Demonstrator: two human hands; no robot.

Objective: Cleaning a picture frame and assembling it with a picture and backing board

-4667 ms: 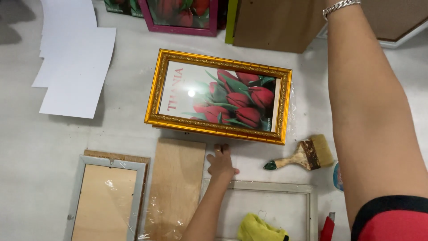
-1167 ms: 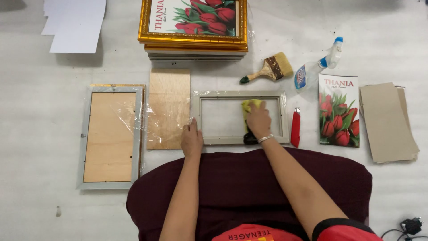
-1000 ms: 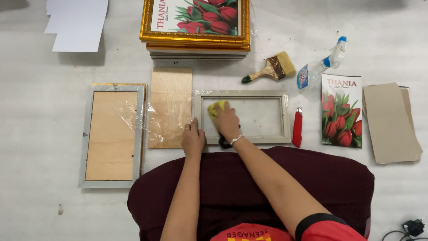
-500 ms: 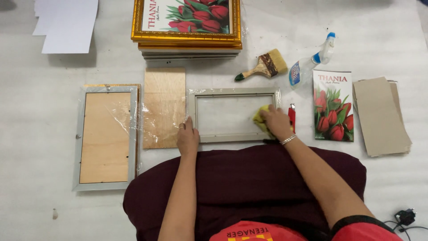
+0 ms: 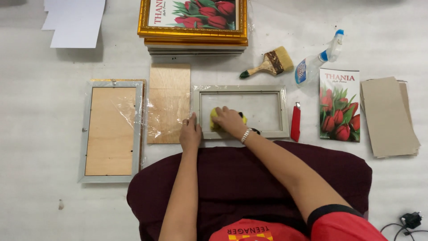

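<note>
two hands at work on a pale grey picture frame (image 5: 240, 89) lying flat on the white floor, just ahead of the person's dark red lap. right hand (image 5: 228, 122) closed over a yellow cloth (image 5: 214, 119), pressed on the frame's glass near its left end; a dark bit shows past the knuckles, kind unclear. left hand (image 5: 190, 134) flat, fingers together, resting on the frame's lower left corner, holding nothing.

printed items: tulip print (image 5: 339, 106), upright rectangle, red flowers on green, white band with lettering at top, right of a red cutter (image 5: 296, 122). gold-framed tulip picture (image 5: 192, 18) on a stack of frames, top cut off by the view's edge. spray bottle (image 5: 317, 59) clear with blue cap, label too small to read, beside a paintbrush (image 5: 269, 63).

left: plywood board (image 5: 169, 102) partly under creased clear film; second grey frame (image 5: 111, 131) with board backing. far right: brown card sheets (image 5: 389, 117). white paper sheets (image 5: 76, 20) cut off at the top left.
</note>
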